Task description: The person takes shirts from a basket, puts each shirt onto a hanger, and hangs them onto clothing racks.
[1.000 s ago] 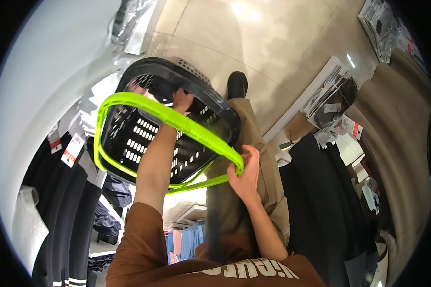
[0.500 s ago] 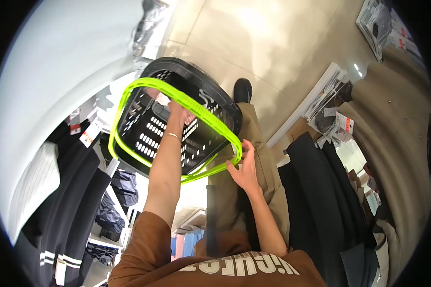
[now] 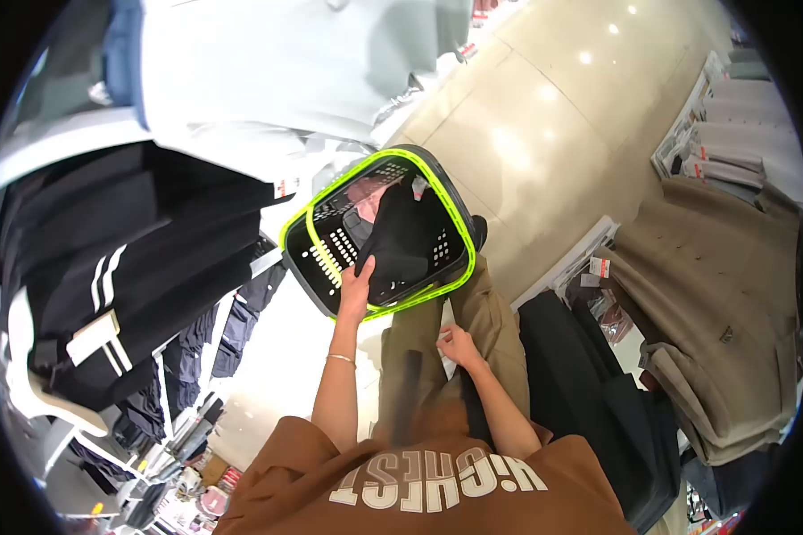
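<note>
A black shopping basket (image 3: pixel 335 283) with lime-green handles stands in front of my legs. A black garment (image 3: pixel 400 234) lies in it, beside something pink (image 3: pixel 366 196) and a grey item. My left hand (image 3: pixel 355 290) reaches over the near rim, its fingers closed on the edge of the black garment. My right hand (image 3: pixel 458 346) is closed just outside the basket, in front of my trousers. Something pale shows below its fingers, but I cannot tell whether it is held.
Black garments with white stripes (image 3: pixel 107 276) hang on the left, above shelves of folded dark clothes. Brown garments (image 3: pixel 696 294) and black ones (image 3: pixel 589 401) hang on the right. A pale garment (image 3: pixel 259 62) is ahead. Tiled floor (image 3: pixel 544 116) runs between the racks.
My left hand has come back from inside the basket to its near rim. A black garment now lies in the basket. My right hand has left the green handle and closed; the handles have lowered.
</note>
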`<state>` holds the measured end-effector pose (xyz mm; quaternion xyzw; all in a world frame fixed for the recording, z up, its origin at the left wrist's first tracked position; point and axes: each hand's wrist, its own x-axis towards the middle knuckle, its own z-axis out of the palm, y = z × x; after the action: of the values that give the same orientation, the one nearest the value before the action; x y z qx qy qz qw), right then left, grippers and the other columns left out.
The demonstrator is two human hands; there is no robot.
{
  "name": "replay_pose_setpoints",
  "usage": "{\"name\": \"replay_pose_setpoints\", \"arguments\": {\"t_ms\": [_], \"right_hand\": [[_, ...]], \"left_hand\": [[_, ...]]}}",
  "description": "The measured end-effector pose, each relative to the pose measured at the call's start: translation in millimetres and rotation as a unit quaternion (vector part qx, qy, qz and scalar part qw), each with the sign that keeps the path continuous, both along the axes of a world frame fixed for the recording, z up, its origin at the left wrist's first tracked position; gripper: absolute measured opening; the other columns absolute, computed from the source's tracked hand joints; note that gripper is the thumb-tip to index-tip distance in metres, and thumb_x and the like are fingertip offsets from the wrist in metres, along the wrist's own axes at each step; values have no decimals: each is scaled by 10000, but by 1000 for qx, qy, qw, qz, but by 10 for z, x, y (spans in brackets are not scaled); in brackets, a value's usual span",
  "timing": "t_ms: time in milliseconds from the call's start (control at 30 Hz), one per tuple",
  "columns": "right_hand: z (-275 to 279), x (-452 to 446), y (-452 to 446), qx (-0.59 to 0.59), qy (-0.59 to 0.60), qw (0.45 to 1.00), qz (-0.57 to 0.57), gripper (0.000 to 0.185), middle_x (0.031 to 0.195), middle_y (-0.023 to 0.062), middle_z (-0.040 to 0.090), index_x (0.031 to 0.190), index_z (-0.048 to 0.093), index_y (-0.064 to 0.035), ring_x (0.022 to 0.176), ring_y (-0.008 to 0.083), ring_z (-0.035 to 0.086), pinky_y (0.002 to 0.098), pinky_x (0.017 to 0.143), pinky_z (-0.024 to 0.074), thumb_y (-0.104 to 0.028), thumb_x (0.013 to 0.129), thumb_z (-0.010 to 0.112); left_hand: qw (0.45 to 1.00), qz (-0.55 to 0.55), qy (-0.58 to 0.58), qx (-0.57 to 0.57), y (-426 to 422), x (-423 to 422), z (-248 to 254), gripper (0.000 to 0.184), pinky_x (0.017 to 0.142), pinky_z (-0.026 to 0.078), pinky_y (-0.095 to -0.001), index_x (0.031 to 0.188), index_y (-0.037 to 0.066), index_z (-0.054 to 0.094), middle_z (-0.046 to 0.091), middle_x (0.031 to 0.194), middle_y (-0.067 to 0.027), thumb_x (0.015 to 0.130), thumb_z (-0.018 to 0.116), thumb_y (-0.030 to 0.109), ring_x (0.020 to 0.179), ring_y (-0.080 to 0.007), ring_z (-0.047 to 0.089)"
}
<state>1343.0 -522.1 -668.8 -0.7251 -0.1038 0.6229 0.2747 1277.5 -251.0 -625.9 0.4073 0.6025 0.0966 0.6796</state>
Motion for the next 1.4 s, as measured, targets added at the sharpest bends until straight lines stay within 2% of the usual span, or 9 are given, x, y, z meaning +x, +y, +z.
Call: {"name": "replay_pose_setpoints", "arguments": {"t_ms": [200, 367, 467, 567, 667, 1000, 1100, 1300, 1400], "right_hand": [[279, 177, 401, 52, -66, 996, 26, 388, 889, 140, 665, 1077, 546, -22, 831, 269, 650, 364, 747, 507, -209, 760, 670], [1046, 201, 1162, -29, 247, 939, -238, 658, 1103, 146, 608, 1251, 472, -63, 1013, 284, 602, 423, 862, 491, -581, 849, 532], [1654, 154, 1614, 105, 474, 813, -323, 672, 1092, 137, 613, 1246, 489, -47, 1009, 267, 592, 405, 836, 511, -604, 871, 466], [2092, 68, 1684, 156, 504, 800, -286, 658, 1096, 135, 612, 1246, 492, -44, 1008, 261, 593, 398, 839, 509, -589, 877, 464], [2320, 23, 1652, 177, 479, 825, -243, 645, 1100, 133, 611, 1246, 495, -42, 1007, 255, 594, 391, 842, 507, -574, 883, 462], [2715, -28, 1551, 204, 366, 896, -146, 600, 1114, 126, 610, 1246, 504, -35, 1003, 236, 596, 368, 851, 501, -525, 903, 455], [2798, -47, 1643, 213, 357, 900, -133, 586, 1119, 124, 609, 1246, 507, -33, 1002, 230, 597, 361, 854, 499, -510, 909, 454], [2970, -108, 1951, 248, 374, 884, -130, 560, 1127, 120, 608, 1246, 513, -29, 1000, 218, 599, 348, 860, 496, -480, 921, 450], [3067, -154, 2167, 273, 396, 866, -137, 547, 1132, 118, 608, 1246, 516, -27, 999, 212, 600, 341, 863, 494, -466, 927, 448]], "left_hand": [[968, 126, -197, -92, 218, -334, 1380, 437, 945, 476, -378, 1261, -21, 471, 547, 1248, -165, 943, 535, 272, 1078, -262, 588], [908, 119, -398, -49, 39, -660, 2507, 481, 1014, 415, -426, 1302, -38, 430, 514, 1285, -192, 931, 503, 260, 1159, -303, 533], [914, 41, -389, -106, -307, -825, 2928, 742, 975, 439, -417, 1352, -70, 344, 497, 1283, -232, 778, 695, 242, 1139, -324, 539], [887, -255, -311, -228, -659, -786, 3082, 575, 951, 393, -333, 1268, -57, 437, 535, 1196, -144, 831, 661, 241, 1089, -220, 515], [814, -510, -254, -115, -742, -413, 3459, 443, 895, 379, -267, 1161, -44, 517, 552, 1087, -67, 894, 617, 295, 1014, -132, 495], [850, -377, -366, -22, -585, -501, 3577, 522, 688, 406, -225, 1011, -17, 606, 509, 758, 31, 1004, 343, 434, 727, -70, 451], [873, -311, -359, 111, -386, -784, 3749, 369, 796, 460, -266, 1062, -20, 602, 645, 925, -68, 988, 436, 301, 863, -103, 571], [865, 29, -342, 365, -67, -1420, 3962, 77, 642, 513, -257, 892, -34, 599, 651, 766, -90, 891, 577, 40, 692, -131, 628], [836, 91, -175, 512, 162, -1528, 3914, 162, 731, 478, -263, 967, -12, 589, 617, 923, -85, 808, 619, -10, 835, -141, 597]]}}
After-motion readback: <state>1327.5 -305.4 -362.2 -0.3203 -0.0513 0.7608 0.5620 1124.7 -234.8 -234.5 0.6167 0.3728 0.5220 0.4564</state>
